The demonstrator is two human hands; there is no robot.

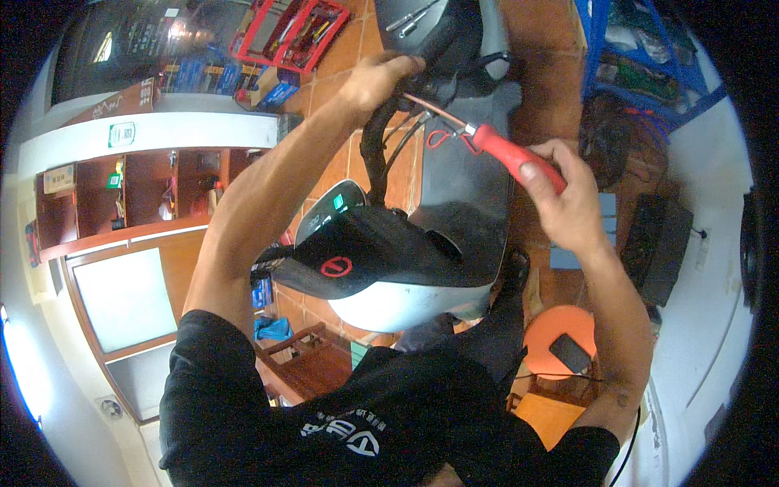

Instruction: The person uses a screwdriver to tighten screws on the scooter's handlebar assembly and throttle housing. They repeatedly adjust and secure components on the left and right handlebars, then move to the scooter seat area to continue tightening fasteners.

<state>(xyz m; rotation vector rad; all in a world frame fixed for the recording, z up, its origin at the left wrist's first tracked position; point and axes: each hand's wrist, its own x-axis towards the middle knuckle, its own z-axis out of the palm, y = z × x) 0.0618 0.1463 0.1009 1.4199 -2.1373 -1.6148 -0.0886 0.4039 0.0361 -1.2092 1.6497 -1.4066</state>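
My right hand is closed round the red handle of a screwdriver. Its long thin shaft slants up and left, and the tip ends at dark parts near my left hand. With bent fingers, my left hand grips a black part of what looks like a scooter; the fingertips are partly hidden. Thick black cables hang below it. A thin red loop lies beside the screwdriver's shaft. Nearer me is a black cover with a red round emblem, above a white body panel.
A red tool rack stands on the tiled floor at the far left. Brown wooden shelves line the left wall. At right are a blue shelf frame and an orange round stool with a dark phone on it.
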